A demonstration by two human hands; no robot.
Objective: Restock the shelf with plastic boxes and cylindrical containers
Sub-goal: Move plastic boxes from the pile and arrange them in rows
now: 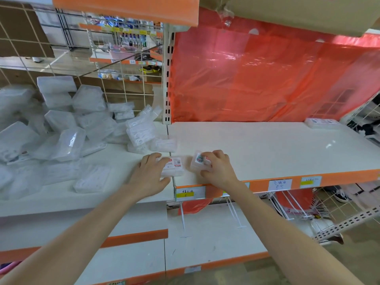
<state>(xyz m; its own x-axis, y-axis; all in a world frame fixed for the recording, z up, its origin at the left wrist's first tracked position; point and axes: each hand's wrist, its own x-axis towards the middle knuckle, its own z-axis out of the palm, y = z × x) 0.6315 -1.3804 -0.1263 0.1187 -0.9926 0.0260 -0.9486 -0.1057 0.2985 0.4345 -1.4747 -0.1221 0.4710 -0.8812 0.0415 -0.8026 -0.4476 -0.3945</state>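
My left hand [149, 172] grips a small clear plastic box with a red-and-white label [174, 166], lying at the seam between two white shelves. My right hand [218, 166] grips a second small clear box with a round sticker [198, 161], tilted up on the right shelf [277, 149] near its front edge. A big loose heap of clear plastic boxes [67, 128] covers the left shelf. Two flat clear boxes [320, 122] lie at the right shelf's back right corner.
An upright slotted post [167, 79] divides the two bays. Red plastic sheeting [267, 79] backs the right bay, and a wire grid [123, 58] backs the left. Orange price strips with tags [279, 184] run along the front edge. A lower shelf [205, 239] sits beneath.
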